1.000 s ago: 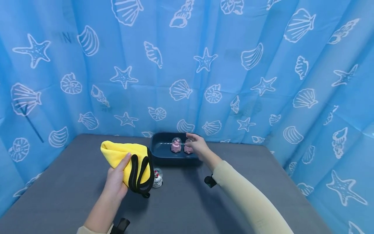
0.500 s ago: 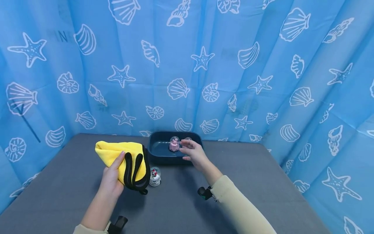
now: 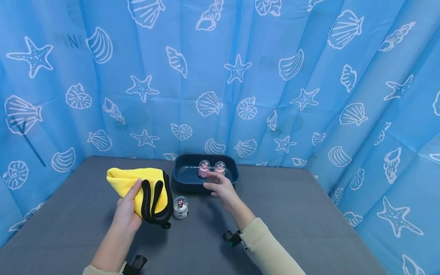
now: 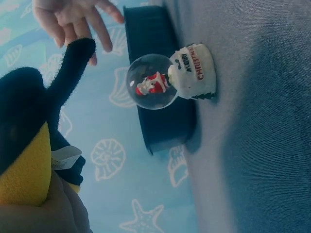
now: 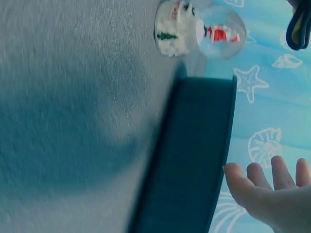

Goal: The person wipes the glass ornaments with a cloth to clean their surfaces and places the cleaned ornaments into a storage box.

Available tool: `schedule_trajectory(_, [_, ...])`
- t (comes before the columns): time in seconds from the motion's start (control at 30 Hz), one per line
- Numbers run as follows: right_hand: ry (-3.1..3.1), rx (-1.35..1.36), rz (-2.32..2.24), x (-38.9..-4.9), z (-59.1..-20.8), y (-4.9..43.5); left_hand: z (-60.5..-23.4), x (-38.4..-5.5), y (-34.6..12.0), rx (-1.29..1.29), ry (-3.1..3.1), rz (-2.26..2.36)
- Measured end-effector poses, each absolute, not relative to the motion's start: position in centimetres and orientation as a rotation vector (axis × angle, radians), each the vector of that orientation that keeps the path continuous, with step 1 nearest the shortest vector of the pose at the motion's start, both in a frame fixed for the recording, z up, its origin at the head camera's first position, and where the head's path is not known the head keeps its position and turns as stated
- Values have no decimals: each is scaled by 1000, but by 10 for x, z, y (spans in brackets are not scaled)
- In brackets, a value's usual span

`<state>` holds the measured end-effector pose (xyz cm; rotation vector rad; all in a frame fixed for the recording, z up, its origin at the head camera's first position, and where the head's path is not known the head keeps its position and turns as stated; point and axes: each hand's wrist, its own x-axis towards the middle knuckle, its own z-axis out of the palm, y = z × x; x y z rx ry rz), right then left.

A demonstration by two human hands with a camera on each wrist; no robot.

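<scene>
My left hand grips a folded yellow cloth with black edging and a black loop, held above the table on the left. Just right of the cloth stands a snow globe with a red-and-white Santa figure inside and a white base marked "Merry Christmas" in the left wrist view. My right hand hovers by the front rim of a dark blue tray, fingers spread and holding nothing. Inside that tray stand two pink snow globes, side by side; my right fingers partly cover the right one.
A grey cloth-covered table spreads under everything. Behind it and along both sides hangs a blue curtain with white shell and starfish prints. Each wrist wears a small black camera mount.
My right hand has drawn back from over the pink globes toward the tray's front, and the right globe shows more. The left hand with the cloth has shifted slightly left.
</scene>
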<state>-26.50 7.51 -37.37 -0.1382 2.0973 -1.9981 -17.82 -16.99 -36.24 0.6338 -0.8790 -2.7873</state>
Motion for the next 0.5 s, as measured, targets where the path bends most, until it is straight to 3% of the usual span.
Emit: schedule_trajectory(0.5, [1861, -99, -2018, -251, -394, 53, -356, -180, -179, 666, -722, -2802])
